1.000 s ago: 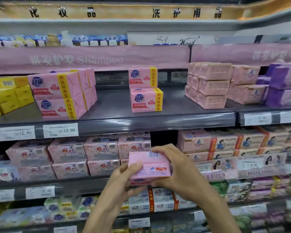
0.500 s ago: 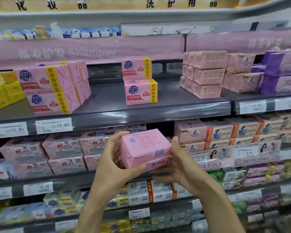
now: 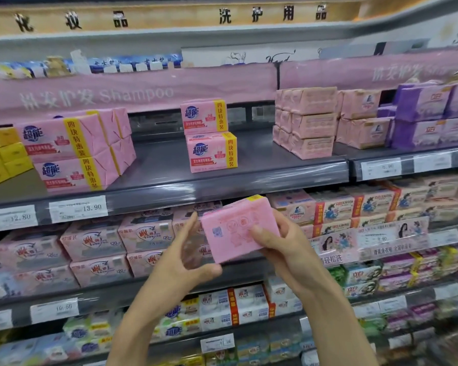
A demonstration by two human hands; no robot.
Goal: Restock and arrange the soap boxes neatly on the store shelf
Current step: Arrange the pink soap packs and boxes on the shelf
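I hold a pink soap box (image 3: 234,228) in front of the shelves, its back face toward me and a yellow band at its top edge. My right hand (image 3: 280,249) grips its right side, thumb on the face. My left hand (image 3: 185,257) has its fingers spread by the box's left edge, thumb under the lower corner; whether it touches is unclear. On the grey upper shelf (image 3: 169,186) two matching pink boxes (image 3: 209,136) are stacked in the middle. A bigger stack of the same boxes (image 3: 72,151) stands at the left.
Yellow boxes (image 3: 3,157) sit at the far left of the upper shelf, peach soap packs (image 3: 307,122) and purple packs (image 3: 428,114) to the right. Bare shelf lies between the stacks. Lower shelves are packed with other soaps. Price tags (image 3: 78,208) line the shelf edges.
The box has been turned in my hands, from barcode side up to its printed back facing me, and lifted a little. My left hand has loosened from a grip to spread fingers.
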